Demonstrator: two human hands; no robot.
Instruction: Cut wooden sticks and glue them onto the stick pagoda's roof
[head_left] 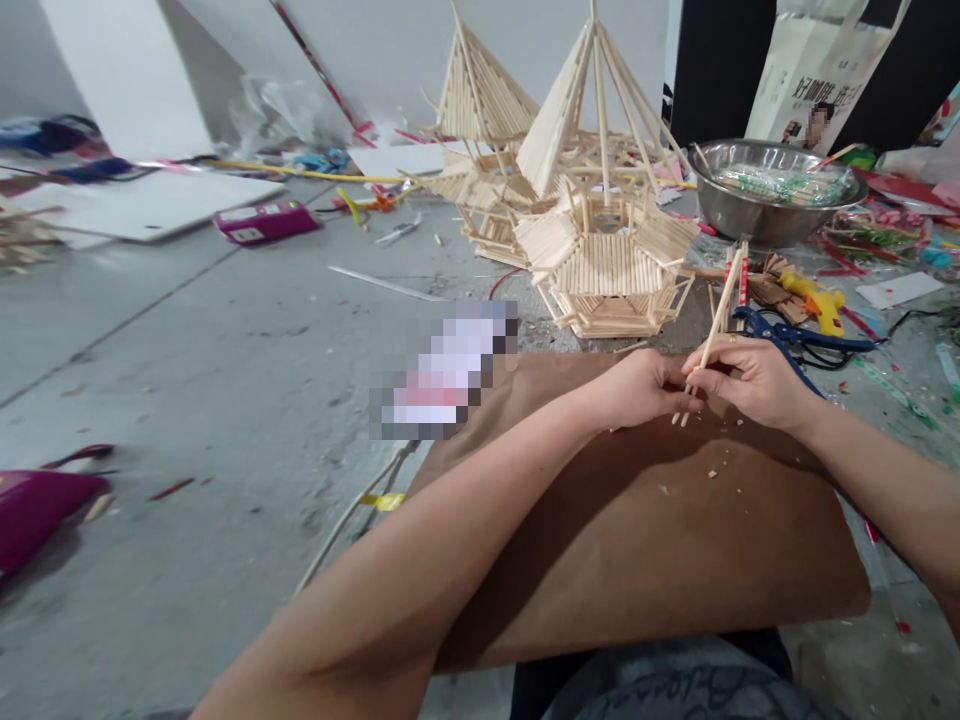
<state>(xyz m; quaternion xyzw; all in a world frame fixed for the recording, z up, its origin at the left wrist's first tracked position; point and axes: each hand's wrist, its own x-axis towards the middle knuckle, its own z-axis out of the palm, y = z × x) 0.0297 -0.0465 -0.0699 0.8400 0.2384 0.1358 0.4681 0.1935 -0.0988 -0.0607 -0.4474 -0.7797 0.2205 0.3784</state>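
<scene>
Both my hands meet over a brown cardboard sheet on the floor. My right hand is closed around a pair of wooden chopsticks that slant up and to the right. My left hand is closed, its fingers pinching the lower ends of the same chopsticks. Just beyond them stands a pavilion model built of chopsticks, with a second similar model behind it.
Blue-handled pliers and a yellow glue gun lie right of my hands. A steel bowl holds wrapped chopsticks. A paper bag stands behind. A magenta object and white boards lie left on the grey floor.
</scene>
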